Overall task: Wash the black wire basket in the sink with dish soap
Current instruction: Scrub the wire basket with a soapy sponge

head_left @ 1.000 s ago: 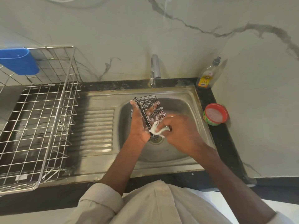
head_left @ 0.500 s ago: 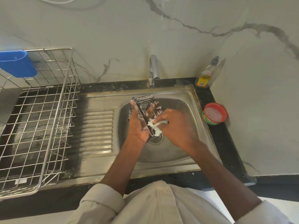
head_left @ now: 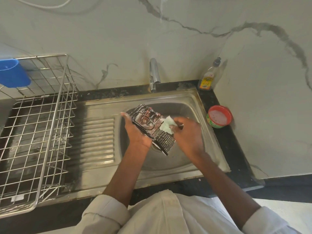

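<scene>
I've got the black wire basket [head_left: 152,130] held up over the bowl of the stainless steel sink [head_left: 104,132], not resting on the bottom as far as I can tell. It's tilted, far end up toward the chrome tap [head_left: 154,75], near end dipping over the drain, and there's white foam all over the upper wires.

My left hand [head_left: 137,130] grips the basket from its left side, thumb stretched up along the far-left edge and the fingers curled round underneath, with a couple of fingertips poking through the wires. My right hand [head_left: 189,132] is just to the right of it, fingers bunched together and pinching a pale green soapy scrub cloth [head_left: 167,126] against the basket's right side. I can't make out each right finger separately, there's some blur.

Other stuff in view: 1 clear dish soap bottle with a yellow label [head_left: 208,77] standing in the far right corner of the black counter, 1 round red-rimmed tub of pinkish soap [head_left: 219,117] near of it beside the sink's right edge, and 1 big steel wire drying rack [head_left: 38,132] on the left with a blue plastic cup holder [head_left: 12,73] hooked on its far side.
</scene>
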